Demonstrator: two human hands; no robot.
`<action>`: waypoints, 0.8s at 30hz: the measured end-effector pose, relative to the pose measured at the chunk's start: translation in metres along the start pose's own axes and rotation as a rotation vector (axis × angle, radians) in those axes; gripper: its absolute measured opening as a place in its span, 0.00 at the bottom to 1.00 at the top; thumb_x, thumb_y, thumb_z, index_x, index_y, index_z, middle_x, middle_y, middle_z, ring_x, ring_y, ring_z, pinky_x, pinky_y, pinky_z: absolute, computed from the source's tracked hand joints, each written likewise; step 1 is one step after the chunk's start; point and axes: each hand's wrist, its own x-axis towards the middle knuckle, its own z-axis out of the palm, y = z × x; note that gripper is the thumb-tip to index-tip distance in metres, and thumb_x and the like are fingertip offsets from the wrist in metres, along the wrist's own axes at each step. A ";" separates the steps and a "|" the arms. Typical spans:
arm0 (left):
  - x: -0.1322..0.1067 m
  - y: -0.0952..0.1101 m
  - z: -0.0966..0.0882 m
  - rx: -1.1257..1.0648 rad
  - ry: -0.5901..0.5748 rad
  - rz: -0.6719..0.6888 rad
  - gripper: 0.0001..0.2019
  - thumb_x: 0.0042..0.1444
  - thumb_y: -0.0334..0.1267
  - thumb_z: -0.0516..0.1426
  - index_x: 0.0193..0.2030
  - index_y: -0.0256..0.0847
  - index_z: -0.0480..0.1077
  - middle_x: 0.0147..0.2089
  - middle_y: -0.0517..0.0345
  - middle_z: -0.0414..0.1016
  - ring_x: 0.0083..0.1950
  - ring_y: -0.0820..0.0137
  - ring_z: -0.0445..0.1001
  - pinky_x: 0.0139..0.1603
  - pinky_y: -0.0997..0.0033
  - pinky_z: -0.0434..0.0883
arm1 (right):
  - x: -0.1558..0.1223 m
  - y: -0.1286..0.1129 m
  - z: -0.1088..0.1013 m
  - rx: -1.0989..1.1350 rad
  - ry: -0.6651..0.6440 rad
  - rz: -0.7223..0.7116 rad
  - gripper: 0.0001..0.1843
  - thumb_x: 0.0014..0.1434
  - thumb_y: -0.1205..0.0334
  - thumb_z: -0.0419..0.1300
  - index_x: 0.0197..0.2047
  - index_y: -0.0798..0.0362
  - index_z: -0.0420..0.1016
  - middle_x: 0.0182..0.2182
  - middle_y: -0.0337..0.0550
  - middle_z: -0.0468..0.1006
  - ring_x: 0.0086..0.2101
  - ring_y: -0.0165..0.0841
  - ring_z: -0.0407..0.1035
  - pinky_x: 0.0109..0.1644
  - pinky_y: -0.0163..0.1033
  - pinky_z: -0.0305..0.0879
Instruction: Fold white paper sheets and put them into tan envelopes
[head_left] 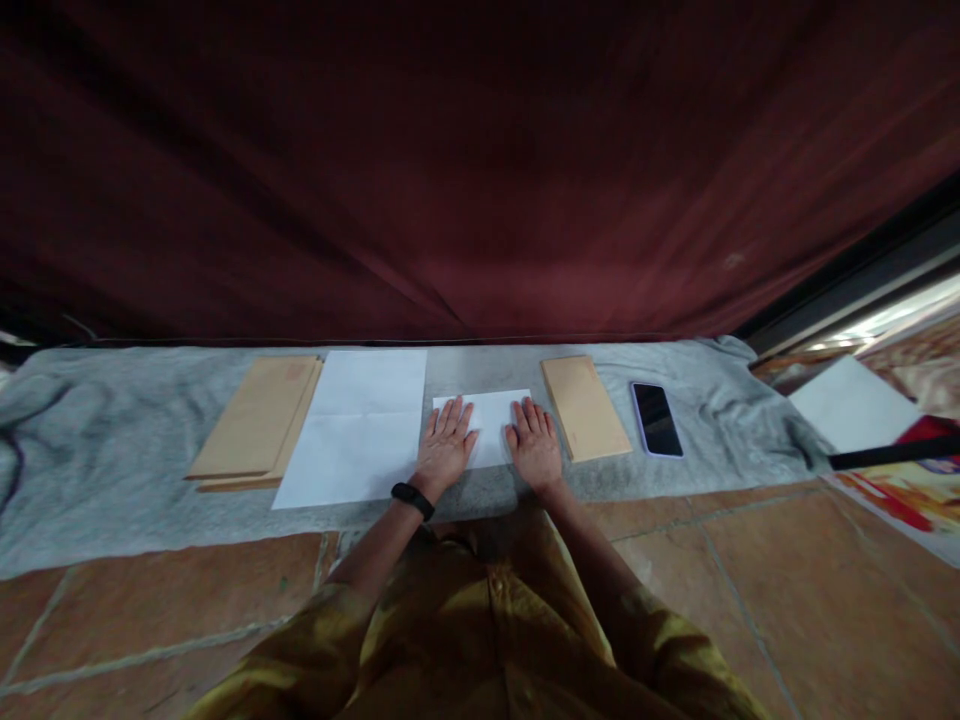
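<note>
My left hand (445, 446) lies flat with fingers stretched out on the left part of a small white folded sheet of paper (491, 428). On the sheet's right end rests my right hand (535, 444), palm down and open. A larger white sheet (361, 425), with a faint crease across its middle, lies just left of my left hand. Brown envelopes (259, 415) are stacked further left. Close to the right of my right hand is another pile of brown envelopes (586, 408). Neither hand grips anything.
A grey cloth (120, 440) covers the low surface. To the right lies a phone (658, 419) with a pale purple case. Behind hangs a dark red curtain (480, 180). Tiled floor (750, 560) shows in front. A white sheet (855, 402) and a colourful printed sheet (911, 490) are at far right.
</note>
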 end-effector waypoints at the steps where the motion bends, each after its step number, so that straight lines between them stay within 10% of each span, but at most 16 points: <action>1: 0.000 -0.002 0.001 -0.001 0.009 -0.018 0.29 0.71 0.46 0.42 0.74 0.35 0.54 0.76 0.45 0.51 0.78 0.57 0.47 0.76 0.47 0.49 | 0.000 0.000 0.000 0.003 0.002 0.005 0.30 0.72 0.55 0.49 0.73 0.57 0.57 0.71 0.55 0.58 0.69 0.45 0.53 0.71 0.55 0.48; 12: 0.010 0.000 0.001 0.002 0.083 -0.139 0.29 0.69 0.40 0.42 0.71 0.24 0.57 0.73 0.35 0.57 0.76 0.53 0.53 0.74 0.45 0.54 | -0.001 -0.002 0.001 0.005 0.016 0.039 0.30 0.72 0.55 0.50 0.72 0.59 0.58 0.70 0.56 0.59 0.68 0.46 0.54 0.71 0.54 0.49; 24: 0.000 0.021 -0.011 -0.029 -0.066 0.108 0.26 0.71 0.41 0.42 0.72 0.37 0.59 0.75 0.54 0.57 0.77 0.58 0.49 0.76 0.50 0.50 | -0.002 0.000 0.001 0.089 0.046 0.041 0.30 0.71 0.57 0.51 0.72 0.59 0.59 0.70 0.57 0.60 0.68 0.47 0.54 0.71 0.57 0.52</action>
